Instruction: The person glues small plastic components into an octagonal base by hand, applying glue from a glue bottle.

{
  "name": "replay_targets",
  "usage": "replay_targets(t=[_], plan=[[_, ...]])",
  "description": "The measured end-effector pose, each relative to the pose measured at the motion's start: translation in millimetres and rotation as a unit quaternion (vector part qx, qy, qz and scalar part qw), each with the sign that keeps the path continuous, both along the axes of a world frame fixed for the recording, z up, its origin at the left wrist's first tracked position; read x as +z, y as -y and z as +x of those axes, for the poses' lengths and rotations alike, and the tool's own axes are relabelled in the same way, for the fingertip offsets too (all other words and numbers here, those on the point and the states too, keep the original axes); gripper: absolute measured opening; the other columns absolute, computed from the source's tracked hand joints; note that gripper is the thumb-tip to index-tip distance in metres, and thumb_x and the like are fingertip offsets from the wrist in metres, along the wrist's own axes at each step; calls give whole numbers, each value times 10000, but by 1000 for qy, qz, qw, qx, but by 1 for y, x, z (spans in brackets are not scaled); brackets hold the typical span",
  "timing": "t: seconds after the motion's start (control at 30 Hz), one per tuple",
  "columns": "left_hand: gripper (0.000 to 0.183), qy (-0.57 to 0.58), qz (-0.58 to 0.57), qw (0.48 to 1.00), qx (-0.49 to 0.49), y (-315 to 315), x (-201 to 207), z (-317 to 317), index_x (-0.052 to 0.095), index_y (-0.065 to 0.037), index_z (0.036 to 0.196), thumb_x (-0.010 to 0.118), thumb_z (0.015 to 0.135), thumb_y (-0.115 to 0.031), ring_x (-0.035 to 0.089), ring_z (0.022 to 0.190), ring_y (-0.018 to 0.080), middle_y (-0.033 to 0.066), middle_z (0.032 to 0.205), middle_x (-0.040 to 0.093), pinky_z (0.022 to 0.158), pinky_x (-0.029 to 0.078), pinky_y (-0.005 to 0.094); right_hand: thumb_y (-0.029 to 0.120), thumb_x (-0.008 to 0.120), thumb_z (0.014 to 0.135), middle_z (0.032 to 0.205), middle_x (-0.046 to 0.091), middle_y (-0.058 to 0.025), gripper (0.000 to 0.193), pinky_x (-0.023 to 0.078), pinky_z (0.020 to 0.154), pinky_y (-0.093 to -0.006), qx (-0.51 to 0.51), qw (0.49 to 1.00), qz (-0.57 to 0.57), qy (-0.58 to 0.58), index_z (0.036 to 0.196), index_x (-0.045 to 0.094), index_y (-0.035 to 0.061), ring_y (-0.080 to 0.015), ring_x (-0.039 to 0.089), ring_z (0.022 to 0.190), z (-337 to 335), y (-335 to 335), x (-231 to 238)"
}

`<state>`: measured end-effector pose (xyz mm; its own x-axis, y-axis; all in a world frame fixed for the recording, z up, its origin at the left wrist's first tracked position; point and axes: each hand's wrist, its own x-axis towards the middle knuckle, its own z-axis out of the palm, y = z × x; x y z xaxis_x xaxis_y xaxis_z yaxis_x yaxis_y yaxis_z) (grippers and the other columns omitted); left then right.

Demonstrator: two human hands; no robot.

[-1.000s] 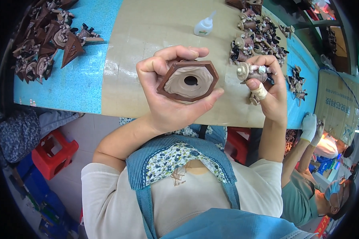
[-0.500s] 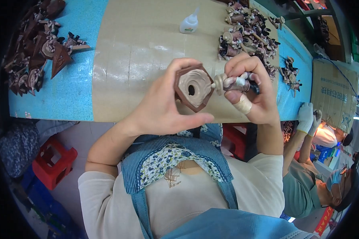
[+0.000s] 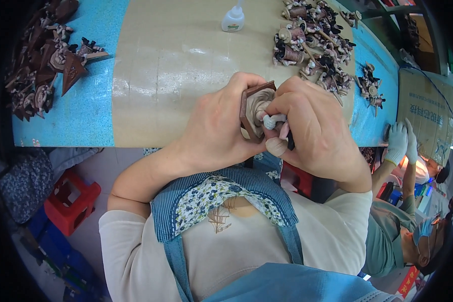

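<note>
Above the near edge of the table, my left hand (image 3: 214,118) is closed round a brown hexagonal base (image 3: 246,111) with a pale, swirled hollow inside. The base stands tilted, its hollow side turned toward my right hand. My right hand (image 3: 312,126) is closed on a small figurine (image 3: 275,121), mostly hidden behind the fingers; a pale piece of it shows at the hollow. Figurine and base meet there, but the contact point is covered. A wrapping (image 3: 276,147) covers my right thumb.
A white squeeze bottle (image 3: 233,19) stands at the far middle. Several figurines (image 3: 314,43) are heaped far right, a few more (image 3: 371,88) beside them. Brown bases with figures (image 3: 45,63) pile up at left. A co-worker's gloved hands (image 3: 401,142) are at the right edge, by a cardboard box (image 3: 430,113).
My right hand has moved left, bringing the figurine against the hollow of the base. The base has turned from facing up to facing right. The co-worker's hands have shifted.
</note>
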<state>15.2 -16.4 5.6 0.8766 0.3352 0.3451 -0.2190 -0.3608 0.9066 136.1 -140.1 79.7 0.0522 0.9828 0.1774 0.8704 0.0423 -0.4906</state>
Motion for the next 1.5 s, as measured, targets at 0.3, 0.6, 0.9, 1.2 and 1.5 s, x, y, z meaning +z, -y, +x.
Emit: replay_targets(t=[0.3,0.6,0.9,1.2,1.5], plan=[[655,42,-57,997,-32,-1,-13,1,459,-27,1109,833,585,-146,669,797,309,143,902,639,680,533,349,7,680,571,786,506,-116,339,437,584,-372,44,993,86,-73,836,470,33,-291,557,670,-5,-10,-16],[597,-25,-203,968,-148,-16,-11,-2,453,-13,1111,787,631,-129,636,883,175,97,945,624,768,498,286,40,670,682,869,548,-125,326,464,706,-377,31,992,32,-118,969,517,11,-308,553,789,4,-16,-7],[593,-150,-473,781,-380,-31,-20,-5,480,-33,1108,814,623,-106,548,970,126,51,1030,546,864,451,279,4,590,666,927,585,-134,417,451,768,-369,209,972,61,-91,1082,570,-21,-322,555,854,34,-26,-7],[588,-112,-182,969,-124,-11,-5,-1,450,-4,1096,785,628,-129,621,860,203,119,954,607,776,496,314,132,484,892,794,529,-128,137,422,610,-323,-69,978,31,-197,927,493,0,-252,535,670,-2,-13,-29],[682,-33,-23,997,73,11,-19,3,401,-5,1125,828,620,-174,667,804,292,158,911,638,698,530,359,66,504,850,702,532,-166,72,427,546,-419,-257,929,165,-210,878,465,13,-359,547,600,-32,-19,-49]])
